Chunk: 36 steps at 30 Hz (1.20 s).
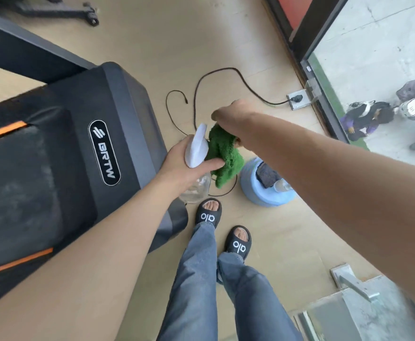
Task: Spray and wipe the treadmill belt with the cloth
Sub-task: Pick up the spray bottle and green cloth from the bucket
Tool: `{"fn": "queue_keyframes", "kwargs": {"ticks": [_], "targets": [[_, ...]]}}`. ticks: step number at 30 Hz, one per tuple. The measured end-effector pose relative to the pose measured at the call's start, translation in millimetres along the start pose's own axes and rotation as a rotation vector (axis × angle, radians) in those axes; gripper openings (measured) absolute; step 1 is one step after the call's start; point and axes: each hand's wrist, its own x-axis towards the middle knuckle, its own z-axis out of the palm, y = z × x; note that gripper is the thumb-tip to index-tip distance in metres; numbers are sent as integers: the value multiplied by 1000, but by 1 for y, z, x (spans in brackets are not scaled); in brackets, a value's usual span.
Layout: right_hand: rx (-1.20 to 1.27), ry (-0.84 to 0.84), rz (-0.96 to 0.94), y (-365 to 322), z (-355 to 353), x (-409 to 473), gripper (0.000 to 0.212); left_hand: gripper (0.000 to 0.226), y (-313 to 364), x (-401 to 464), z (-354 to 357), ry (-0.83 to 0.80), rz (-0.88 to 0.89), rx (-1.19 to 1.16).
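I am standing beside the treadmill belt, not yet spraying. My left hand is gripping the spray bottle; my right hand is pinching the green cloth, dangling over the floor. Next, I judge, I am needing to aim the nozzle at the belt.

Home gym corner: treadmill, wood-look floor, glass door to outside.

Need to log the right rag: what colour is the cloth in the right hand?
Green, a fluffy green cloth, seen in the head view, held by the right hand.
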Motion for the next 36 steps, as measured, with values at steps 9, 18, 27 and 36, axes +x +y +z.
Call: {"fn": "queue_keyframes", "kwargs": {"ticks": [9,18,27,36], "targets": [[200,-584,35,7,-3,-53,19,35,7,-48,-32,153,23,247],[-855,-118,-341,13,58,-112,28,32,-20,-94,-59,197,151,391],[-285,-326,-224,-29,121,-204,22,33,-92,-184,-135,321,-57,-104],[-687,-720,-403,-65,188,-263,23,29,-146,-274,-162,509,-179,-296]]}}
